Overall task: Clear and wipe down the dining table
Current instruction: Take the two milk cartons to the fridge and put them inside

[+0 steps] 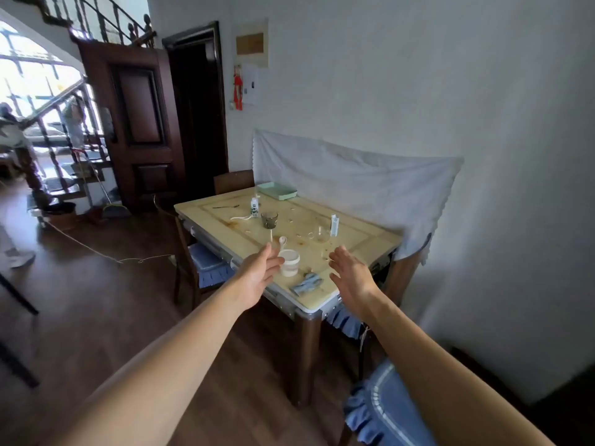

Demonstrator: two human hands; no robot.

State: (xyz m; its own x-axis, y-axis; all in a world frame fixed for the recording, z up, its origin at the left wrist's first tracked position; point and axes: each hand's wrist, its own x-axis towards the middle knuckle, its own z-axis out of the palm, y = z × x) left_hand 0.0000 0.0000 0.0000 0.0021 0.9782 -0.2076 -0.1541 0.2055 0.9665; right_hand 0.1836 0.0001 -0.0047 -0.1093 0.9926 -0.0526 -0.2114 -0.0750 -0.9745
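The pale yellow dining table (225, 233) stands against the wall, stained and strewn with crumbs. On it are a white plastic cup (289, 263), a blue-grey cloth (306, 283) near the front edge, a white spoon (282, 242), a dark glass (269, 219), a clear glass (322, 234), two small cartons (254, 206) (334, 225), a metal spoon (225, 206) and a green tray (277, 190) at the back. My left hand (257, 275) reaches out open just left of the white cup. My right hand (351, 278) is open too, right of the cloth.
Chairs with blue cushions stand at the left side (206, 262) and near corner (380, 410) of the table. A white sheet (354, 181) hangs on the wall behind. Dark doors (141, 123) and a staircase (54, 130) are at left; a cord (96, 249) lies across the wooden floor.
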